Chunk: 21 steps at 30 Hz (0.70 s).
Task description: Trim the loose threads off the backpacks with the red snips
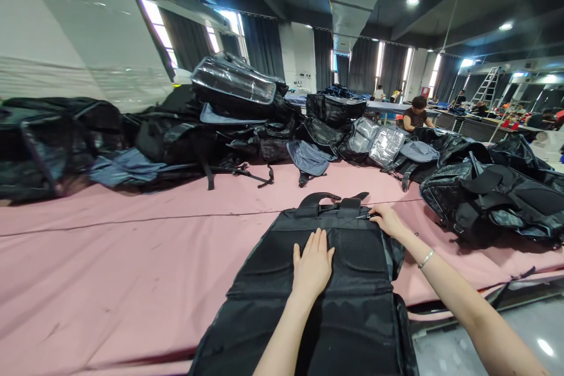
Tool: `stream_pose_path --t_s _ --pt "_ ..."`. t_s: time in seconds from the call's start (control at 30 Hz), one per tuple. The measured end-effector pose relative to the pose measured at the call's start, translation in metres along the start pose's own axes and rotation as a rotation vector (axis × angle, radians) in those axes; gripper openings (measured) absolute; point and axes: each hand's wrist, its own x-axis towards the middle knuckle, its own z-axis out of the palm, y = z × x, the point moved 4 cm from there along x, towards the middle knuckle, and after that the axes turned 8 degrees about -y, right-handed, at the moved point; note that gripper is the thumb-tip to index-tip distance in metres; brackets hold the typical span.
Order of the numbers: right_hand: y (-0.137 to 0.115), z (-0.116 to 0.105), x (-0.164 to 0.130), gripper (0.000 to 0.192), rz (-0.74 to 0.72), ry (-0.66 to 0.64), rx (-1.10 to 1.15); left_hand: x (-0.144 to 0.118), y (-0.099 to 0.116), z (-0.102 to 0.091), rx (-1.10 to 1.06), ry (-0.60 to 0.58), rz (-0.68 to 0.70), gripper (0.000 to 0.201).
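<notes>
A black backpack (352, 305) lies flat on the pink-covered table (145, 270) in front of me, its padded mesh back panel facing up and its straps at the far end. My left hand (312, 264) rests palm down on the middle of that panel, fingers stretched out. Near the far right corner of the backpack, my right hand (388, 221) is closed around small thread snips (365, 217), whose thin blades point left over the top seam. Their handle is mostly hidden by my fingers.
Black backpacks pile up along the far side, one with a clear plastic cover (235, 83). More bags (497, 194) sit at the right table edge. Beyond the pile, a person (418, 114) bends over work. A ladder (486, 87) stands far right.
</notes>
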Motion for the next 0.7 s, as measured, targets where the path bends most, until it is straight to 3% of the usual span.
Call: stream_pose_path --t_s 0.3,0.5,0.6,0.7 --pt "-0.007 -0.007 -0.012 0.012 0.01 -0.009 -0.037 -0.01 0.001 -0.009 -0.127 0.074 0.027 0.047" --pt "-0.012 -0.005 -0.021 0.026 -0.012 -0.004 -0.072 -0.023 -0.004 -0.018 -0.175 0.131 -0.014 0.044" --pt "-0.013 -0.007 -0.03 0.027 -0.012 -0.01 -0.081 -0.039 -0.005 -0.023 -0.182 0.153 -0.027 0.041" --pt "0.001 -0.017 -0.048 0.034 0.09 0.093 -0.015 -0.07 -0.006 -0.026 -0.172 0.174 0.03 0.042"
